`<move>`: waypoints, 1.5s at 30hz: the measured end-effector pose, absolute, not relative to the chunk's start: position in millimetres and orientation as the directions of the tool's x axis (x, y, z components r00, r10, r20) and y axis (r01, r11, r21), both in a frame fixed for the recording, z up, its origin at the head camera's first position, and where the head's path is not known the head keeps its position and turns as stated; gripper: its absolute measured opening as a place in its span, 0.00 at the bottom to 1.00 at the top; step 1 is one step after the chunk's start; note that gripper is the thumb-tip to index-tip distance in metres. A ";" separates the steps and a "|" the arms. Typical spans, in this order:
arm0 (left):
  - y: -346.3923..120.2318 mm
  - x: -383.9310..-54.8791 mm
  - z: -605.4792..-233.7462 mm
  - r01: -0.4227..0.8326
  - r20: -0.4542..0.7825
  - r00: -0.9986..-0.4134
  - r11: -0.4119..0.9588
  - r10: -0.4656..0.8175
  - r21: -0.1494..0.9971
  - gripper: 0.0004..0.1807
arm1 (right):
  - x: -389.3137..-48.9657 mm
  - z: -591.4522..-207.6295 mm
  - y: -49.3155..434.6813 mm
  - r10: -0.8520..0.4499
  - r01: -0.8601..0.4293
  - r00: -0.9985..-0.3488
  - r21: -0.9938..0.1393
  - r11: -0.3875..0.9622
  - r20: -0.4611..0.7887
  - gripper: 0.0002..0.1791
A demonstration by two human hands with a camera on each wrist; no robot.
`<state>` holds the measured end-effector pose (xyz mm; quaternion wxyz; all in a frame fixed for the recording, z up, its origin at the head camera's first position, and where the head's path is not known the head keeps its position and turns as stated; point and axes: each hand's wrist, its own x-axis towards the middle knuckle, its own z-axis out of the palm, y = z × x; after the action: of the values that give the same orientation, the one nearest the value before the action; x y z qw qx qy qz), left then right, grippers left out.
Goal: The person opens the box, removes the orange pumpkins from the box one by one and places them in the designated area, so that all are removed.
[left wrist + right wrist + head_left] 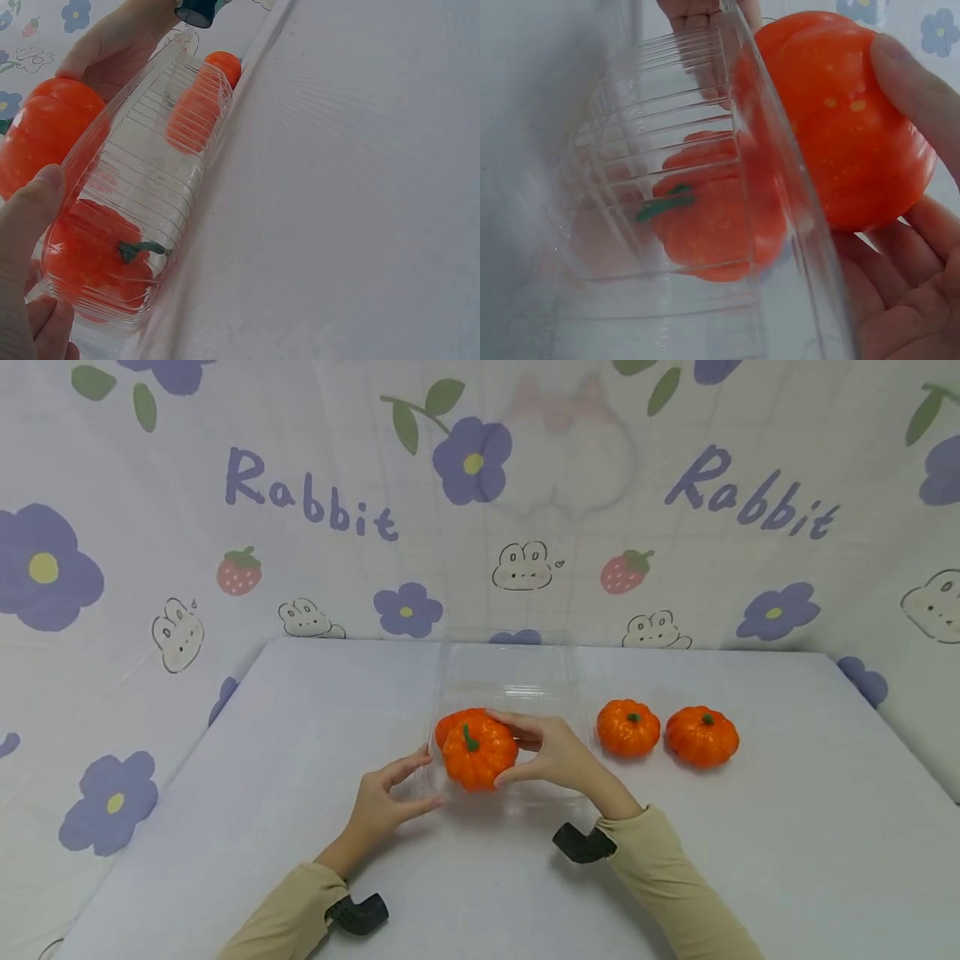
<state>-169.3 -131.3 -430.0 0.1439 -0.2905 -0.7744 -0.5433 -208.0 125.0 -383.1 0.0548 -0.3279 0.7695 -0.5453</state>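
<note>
In the head view my right hand [555, 756] grips an orange toy pumpkin [478, 756] with a green stem, thumb and fingers on its sides. The pumpkin is above the front left of a clear plastic clamshell box [547, 789]. Another pumpkin [94, 255] lies inside the box, seen through its wall in the left wrist view and mostly hidden from above. My left hand [382, 802] holds the box's front left corner, its thumb [46, 180] by the rim and its fingers lower on the wall.
Two more orange pumpkins, one nearer [628, 728] and one farther right [702, 737], sit right of the box on the white table [262, 827]. The box's clear lid [510, 668] stands open toward the patterned backdrop [330, 568].
</note>
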 end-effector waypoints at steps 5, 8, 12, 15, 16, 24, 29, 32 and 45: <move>-132.2 -169.1 -430.7 0.604 0.536 -0.792 0.245 0.292 0.759 0.27 | -207.6 -383.0 124.6 -0.541 -0.389 -0.809 -0.899 0.200 0.230 0.41; -132.0 -169.4 -431.3 0.612 0.544 -0.786 0.243 0.294 0.752 0.27 | -207.5 -382.7 124.4 -0.527 -0.367 -0.821 -0.910 0.192 0.220 0.41; -131.5 -169.7 -431.8 0.614 0.546 -0.784 0.237 0.297 0.753 0.26 | -206.0 -380.3 125.3 -0.502 -0.362 -0.834 -0.914 0.184 0.229 0.39; -131.6 -169.5 -432.1 0.602 0.534 -0.792 0.240 0.295 0.761 0.27 | -204.9 -378.6 127.1 -0.486 -0.370 -0.838 -0.913 0.171 0.248 0.39; -131.7 -169.3 -432.2 0.596 0.528 -0.797 0.240 0.293 0.766 0.27 | -204.8 -378.4 127.9 -0.482 -0.367 -0.840 -0.915 0.166 0.250 0.38; -131.5 -168.6 -431.0 0.595 0.526 -0.797 0.237 0.295 0.768 0.27 | -205.1 -374.6 134.3 -0.462 -0.336 -0.854 -0.931 0.142 0.238 0.38; -131.2 -168.2 -430.0 0.594 0.528 -0.798 0.234 0.289 0.769 0.27 | -206.3 -372.8 135.0 -0.456 -0.321 -0.856 -0.941 0.103 0.242 0.37; -130.9 -168.1 -429.5 0.602 0.536 -0.792 0.227 0.292 0.766 0.27 | -205.8 -372.0 135.0 -0.445 -0.312 -0.862 -0.946 0.087 0.243 0.37; -130.3 -165.7 -426.8 0.602 0.537 -0.794 0.238 0.286 0.763 0.27 | -202.5 -369.1 139.7 -0.432 -0.337 -0.861 -0.938 0.087 0.269 0.40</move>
<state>-165.7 -130.3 -426.8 0.1444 -0.2868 -0.7733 -0.5468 -202.5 139.7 -369.1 0.0381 -0.2609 0.7363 -0.6232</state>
